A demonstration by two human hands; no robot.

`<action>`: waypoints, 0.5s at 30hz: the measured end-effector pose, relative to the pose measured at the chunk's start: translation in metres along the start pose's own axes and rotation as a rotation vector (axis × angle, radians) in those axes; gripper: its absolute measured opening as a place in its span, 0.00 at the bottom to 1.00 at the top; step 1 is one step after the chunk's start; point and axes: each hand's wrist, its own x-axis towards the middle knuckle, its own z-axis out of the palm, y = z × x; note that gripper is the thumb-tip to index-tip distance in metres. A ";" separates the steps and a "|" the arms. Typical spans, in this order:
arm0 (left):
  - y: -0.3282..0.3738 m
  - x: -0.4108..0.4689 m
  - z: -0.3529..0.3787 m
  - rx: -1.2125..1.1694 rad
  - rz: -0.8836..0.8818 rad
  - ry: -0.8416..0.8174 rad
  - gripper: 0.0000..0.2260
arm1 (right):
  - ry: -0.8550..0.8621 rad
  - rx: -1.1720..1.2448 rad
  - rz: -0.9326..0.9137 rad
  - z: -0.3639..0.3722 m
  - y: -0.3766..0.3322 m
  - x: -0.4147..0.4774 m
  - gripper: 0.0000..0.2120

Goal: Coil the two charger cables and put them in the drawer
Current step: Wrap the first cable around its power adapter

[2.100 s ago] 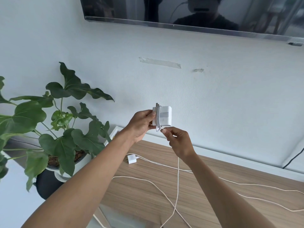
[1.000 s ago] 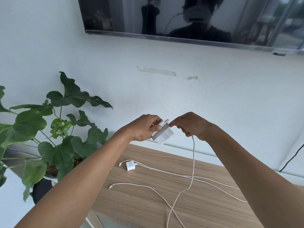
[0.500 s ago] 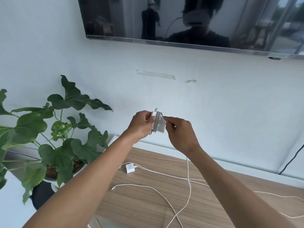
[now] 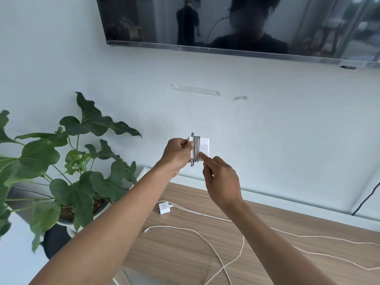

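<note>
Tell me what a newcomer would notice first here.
The white charger brick held up before the wall: the left hand grips it, grey cable is wound round it, and the right hand pinches that cable. Below, a small white plug and loose cable lie on the wooden top, with a leafy plant at left.

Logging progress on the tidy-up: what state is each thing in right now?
Charger brick: gripped by left hand, held up.
Brick's cable: several turns wound round it, rest trailing.
Right hand: fingertip on the turns.
Small charger: lying on wooden top.
Small charger's cable: uncoiled, loose.
TV: off.
</note>
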 end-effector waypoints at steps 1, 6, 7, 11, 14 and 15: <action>0.000 0.000 0.000 -0.022 -0.005 -0.012 0.08 | 0.009 0.004 0.004 0.001 0.001 0.000 0.18; 0.001 -0.003 -0.008 -0.179 -0.068 -0.188 0.08 | 0.053 0.038 0.000 0.003 0.008 -0.002 0.18; -0.001 -0.002 -0.009 -0.196 -0.071 -0.207 0.06 | 0.042 0.042 -0.003 0.003 0.010 -0.003 0.18; -0.006 -0.001 -0.009 -0.283 -0.106 -0.203 0.06 | 0.040 0.048 -0.012 0.007 0.013 -0.003 0.18; -0.008 -0.003 -0.008 -0.362 -0.144 -0.215 0.08 | 0.077 0.057 -0.008 0.010 0.016 -0.005 0.17; -0.008 -0.004 -0.008 -0.384 -0.154 -0.222 0.09 | 0.088 0.061 -0.003 0.011 0.017 -0.006 0.16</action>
